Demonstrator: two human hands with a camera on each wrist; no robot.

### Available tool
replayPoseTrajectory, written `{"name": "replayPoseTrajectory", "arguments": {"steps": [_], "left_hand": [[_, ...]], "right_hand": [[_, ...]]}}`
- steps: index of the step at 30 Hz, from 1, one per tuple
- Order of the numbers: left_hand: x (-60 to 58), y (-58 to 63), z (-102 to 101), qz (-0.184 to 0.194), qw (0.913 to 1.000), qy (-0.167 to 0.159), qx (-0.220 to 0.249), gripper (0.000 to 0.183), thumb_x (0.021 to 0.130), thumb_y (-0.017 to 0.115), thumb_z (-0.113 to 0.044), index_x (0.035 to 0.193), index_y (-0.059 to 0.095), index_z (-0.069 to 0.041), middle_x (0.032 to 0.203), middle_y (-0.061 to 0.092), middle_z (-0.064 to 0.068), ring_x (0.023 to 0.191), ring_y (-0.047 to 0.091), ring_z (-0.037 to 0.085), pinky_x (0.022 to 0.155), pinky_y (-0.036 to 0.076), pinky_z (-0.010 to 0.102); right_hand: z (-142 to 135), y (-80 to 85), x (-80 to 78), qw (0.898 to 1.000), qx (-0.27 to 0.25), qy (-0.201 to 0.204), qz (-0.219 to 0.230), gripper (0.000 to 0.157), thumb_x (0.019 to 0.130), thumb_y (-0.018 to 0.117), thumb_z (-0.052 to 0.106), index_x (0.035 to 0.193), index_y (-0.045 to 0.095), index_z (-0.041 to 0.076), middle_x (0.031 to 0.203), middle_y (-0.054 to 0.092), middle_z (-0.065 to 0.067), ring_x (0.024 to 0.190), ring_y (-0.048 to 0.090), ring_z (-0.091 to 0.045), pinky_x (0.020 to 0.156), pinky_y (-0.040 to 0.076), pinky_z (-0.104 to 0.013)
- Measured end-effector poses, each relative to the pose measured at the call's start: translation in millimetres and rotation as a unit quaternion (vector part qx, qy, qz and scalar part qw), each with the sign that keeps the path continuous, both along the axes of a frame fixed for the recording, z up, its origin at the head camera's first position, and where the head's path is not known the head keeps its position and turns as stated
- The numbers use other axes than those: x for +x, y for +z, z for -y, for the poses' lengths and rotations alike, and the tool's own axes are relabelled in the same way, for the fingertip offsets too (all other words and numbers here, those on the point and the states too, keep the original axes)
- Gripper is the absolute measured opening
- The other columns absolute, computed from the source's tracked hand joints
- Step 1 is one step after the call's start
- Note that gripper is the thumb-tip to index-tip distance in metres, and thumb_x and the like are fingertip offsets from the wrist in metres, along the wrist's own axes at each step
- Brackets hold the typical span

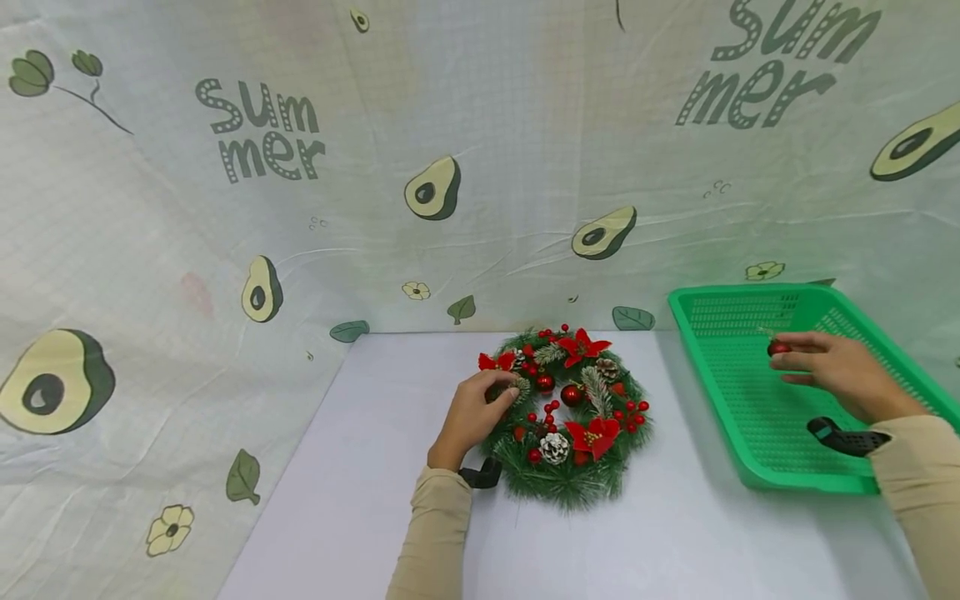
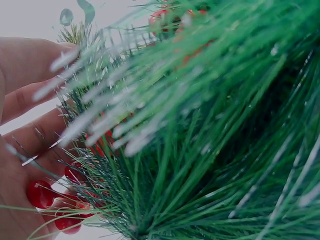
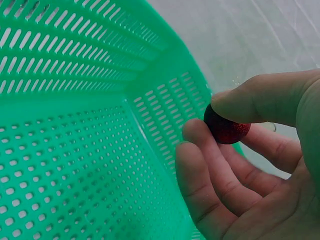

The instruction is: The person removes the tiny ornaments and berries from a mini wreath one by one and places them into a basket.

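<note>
A green pine Christmas wreath [image 1: 570, 479] lies on the table, trimmed with red poinsettias [image 1: 592, 437], berries, pine cones [image 1: 554, 448] and two shiny red baubles [image 1: 572, 395]. My left hand [image 1: 471, 412] holds the wreath by its left side, thumb and fingers around the sprigs. In the left wrist view, needles [image 2: 190, 125] hide part of the fingers, and red berries [image 2: 40, 194] lie against the palm. Over the green basket [image 1: 757, 408], my right hand [image 1: 843, 373] pinches a small dark red bauble [image 3: 227, 127] between thumb and fingers.
The perforated plastic basket stands at the right of the white table [image 1: 360, 467]. Behind the table hangs a pale cloth [image 1: 510, 150] printed with avocados, leaves and lettering; it also runs down the left side.
</note>
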State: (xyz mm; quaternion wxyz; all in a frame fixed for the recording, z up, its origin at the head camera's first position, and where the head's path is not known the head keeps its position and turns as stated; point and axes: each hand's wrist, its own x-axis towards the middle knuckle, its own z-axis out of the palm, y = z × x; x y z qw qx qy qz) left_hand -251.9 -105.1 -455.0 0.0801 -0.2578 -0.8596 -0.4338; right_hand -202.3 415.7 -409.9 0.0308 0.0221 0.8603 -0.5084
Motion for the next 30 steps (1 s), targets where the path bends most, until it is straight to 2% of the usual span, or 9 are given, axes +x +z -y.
{"name": "replayPoseTrajectory", "arguments": {"steps": [2,6,9,13,23,30], "left_hand": [[-0.1,0.5,-1,-0.002,1.0000,0.002,-0.003,0.022,0.098,0.068,-0.025,0.119,0.072,-0.019,0.112,0.068,-0.006,0.100,0.063,0.010,0.086,0.054,0.035],[-0.2,1.4,-1,-0.004,1.0000,0.004,-0.006,0.022,0.098,0.068,-0.025,0.119,0.072,-0.019,0.112,0.068,-0.006,0.102,0.063,0.011,0.088,0.053,0.036],[-0.4,1.4,-1,-0.004,0.9999,0.005,-0.010,0.022,0.098,0.068,-0.024,0.118,0.072,-0.018,0.112,0.068,-0.006,0.103,0.063,0.011,0.089,0.053,0.036],[-0.4,1.5,0,0.001,0.9999,0.002,-0.010,0.022,0.099,0.067,-0.027,0.119,0.072,-0.019,0.113,0.068,-0.006,0.101,0.063,0.011,0.088,0.053,0.035],[-1.2,2.5,2,0.012,0.9999,0.000,-0.011,0.025,0.100,0.064,-0.031,0.122,0.071,-0.020,0.115,0.068,-0.006,0.104,0.063,0.012,0.089,0.053,0.037],[-0.3,5.0,1,0.016,0.9997,0.001,-0.019,0.025,0.100,0.065,-0.030,0.121,0.071,-0.019,0.116,0.068,-0.005,0.105,0.063,0.013,0.090,0.053,0.037]], "right_hand": [[-2,-1.6,-1.3,1.000,0.007,-0.002,0.009,0.065,0.102,0.062,0.029,0.146,0.034,-0.009,0.109,0.057,0.021,0.091,0.063,0.006,0.082,0.057,-0.031],[-5,-3.4,-3.1,0.999,0.030,0.002,0.035,0.073,0.103,0.060,0.030,0.149,0.026,-0.015,0.124,0.057,-0.013,0.089,0.062,0.008,0.086,0.057,-0.037],[-9,-3.2,-2.9,0.997,0.043,0.012,0.056,0.075,0.102,0.061,0.030,0.149,0.025,-0.016,0.130,0.051,-0.029,0.089,0.066,0.001,0.087,0.057,-0.041],[-15,-4.2,-3.7,0.995,0.059,0.022,0.072,0.073,0.101,0.063,0.030,0.147,0.030,-0.016,0.122,0.060,-0.023,0.092,0.069,-0.009,0.086,0.057,-0.041],[-18,-8.2,-6.5,0.993,0.075,0.037,0.085,0.069,0.103,0.059,0.025,0.144,0.028,-0.022,0.119,0.065,-0.030,0.088,0.069,-0.008,0.082,0.058,-0.041],[-19,-9.4,-7.3,0.990,0.093,0.038,0.096,0.069,0.104,0.057,0.029,0.142,0.032,-0.022,0.116,0.064,-0.031,0.098,0.070,-0.029,0.080,0.059,-0.041]]}}
